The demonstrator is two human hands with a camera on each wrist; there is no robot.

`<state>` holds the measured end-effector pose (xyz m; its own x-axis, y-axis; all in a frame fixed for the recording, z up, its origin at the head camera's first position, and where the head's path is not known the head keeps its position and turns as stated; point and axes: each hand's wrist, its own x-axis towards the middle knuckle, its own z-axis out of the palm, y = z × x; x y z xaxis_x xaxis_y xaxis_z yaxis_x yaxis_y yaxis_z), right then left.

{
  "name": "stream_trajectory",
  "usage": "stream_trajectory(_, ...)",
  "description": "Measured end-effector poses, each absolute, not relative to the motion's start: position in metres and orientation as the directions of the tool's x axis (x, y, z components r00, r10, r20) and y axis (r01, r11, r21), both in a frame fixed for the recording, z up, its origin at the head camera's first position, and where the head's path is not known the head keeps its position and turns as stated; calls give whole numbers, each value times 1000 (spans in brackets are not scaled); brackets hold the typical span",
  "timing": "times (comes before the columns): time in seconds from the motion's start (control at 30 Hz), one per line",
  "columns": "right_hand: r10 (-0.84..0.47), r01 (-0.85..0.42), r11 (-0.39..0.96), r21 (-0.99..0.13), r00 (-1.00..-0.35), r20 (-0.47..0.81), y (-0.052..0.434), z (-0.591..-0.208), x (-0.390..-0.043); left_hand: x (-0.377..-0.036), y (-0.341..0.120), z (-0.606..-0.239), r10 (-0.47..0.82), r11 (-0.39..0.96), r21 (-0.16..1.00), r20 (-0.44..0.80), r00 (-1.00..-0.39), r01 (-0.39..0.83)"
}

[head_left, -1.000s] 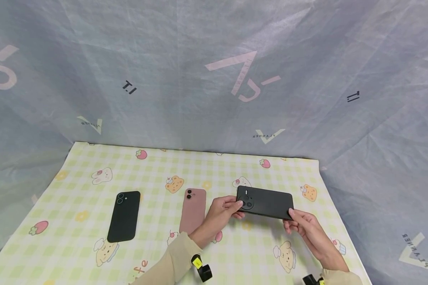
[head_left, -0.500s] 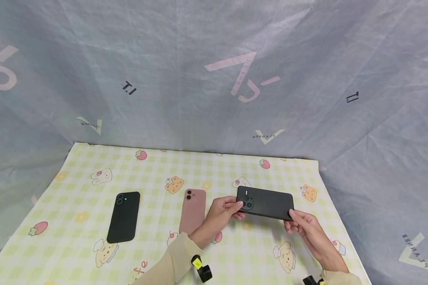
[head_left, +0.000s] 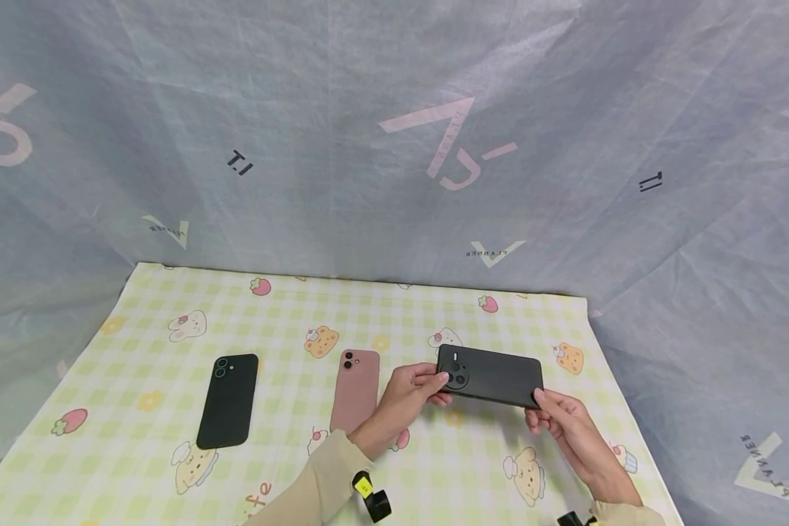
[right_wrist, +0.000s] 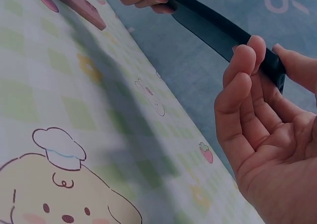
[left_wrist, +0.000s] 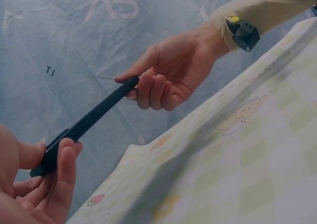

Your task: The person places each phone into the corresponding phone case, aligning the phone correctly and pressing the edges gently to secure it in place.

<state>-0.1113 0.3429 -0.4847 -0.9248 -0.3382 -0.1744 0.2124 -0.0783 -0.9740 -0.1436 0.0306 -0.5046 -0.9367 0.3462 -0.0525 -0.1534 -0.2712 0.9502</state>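
Observation:
A black phone with a round camera module is held sideways over the table, its back facing up in the head view. My left hand pinches its camera end, thumb on top and fingers beneath. At the other end, my right hand grips the corner between thumb and fingers. Seen edge-on in the left wrist view, the phone hangs clear of the cloth, over a long shadow. The right wrist view shows the dark underside of the phone, with curled right fingers near its edge.
A pink phone lies face down beside my left forearm, which covers its lower part. Farther left, another black phone lies face down. A green checked tablecloth covers the table, with a grey fabric sheet hanging behind it.

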Motion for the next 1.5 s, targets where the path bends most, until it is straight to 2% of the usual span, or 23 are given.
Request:
stream_trajectory(0.23, -342, 221, -67, -973, -921, -186, 343, -483, -113, -142, 30, -504, 351, -250, 958, -47, -935, -142)
stream_trajectory(0.37, -297, 250, -52, -967, -928, -224, 342, -481, -115, -142, 29, -503, 352, -227, 965, -42, -935, -129)
stream_trajectory(0.57, -230, 257, -137, -957, -947, -222, 343, -482, -118, -138, 30, -501, 408, -181, 976, -40, -912, -124)
stream_trajectory(0.9, -249, 224, -213, -951, -954, -169, 343, -485, -120, -137, 30, -504, 439, -209, 967, -38, -898, -143)
stream_trajectory(1.2, -102, 263, -79, -962, -962, -254, 334, -483, -118, -143, 29, -503, 485, -184, 966, -72, -872, -182)
stream_trajectory(1.37, -117, 283, -25, -959, -953, -278, 331, -483, -117, -146, 31, -498, 439, -101, 975, -136, -888, -200)
stream_trajectory(1.5, -190, 287, -21, -958, -942, -278, 330, -484, -116, -146, 32, -496, 382, -68, 976, -168, -909, -208)
